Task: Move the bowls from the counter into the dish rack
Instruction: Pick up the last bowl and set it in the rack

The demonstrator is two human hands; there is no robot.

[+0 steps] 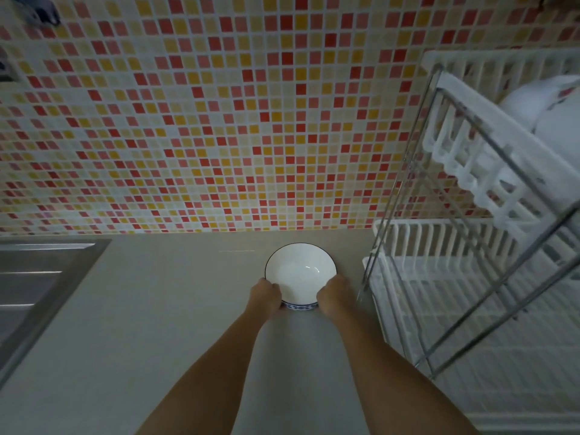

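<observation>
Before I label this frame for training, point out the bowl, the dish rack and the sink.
bowl (299,270): head view, white inside.
dish rack (445,246): head view, lower tier's back rail.
sink (34,274): head view, steel drainboard.

A bowl (300,271) is sitting on the counter (175,309), between the sink (34,277) at left and the dish rack (477,277) at right.

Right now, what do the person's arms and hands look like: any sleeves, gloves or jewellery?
Both forearms are bare up to the frame's bottom edge, with no sleeves in view. The left hand and right hand wear no gloves; no watch, bracelet or ring is visible. The fingers are partly hidden.
</observation>
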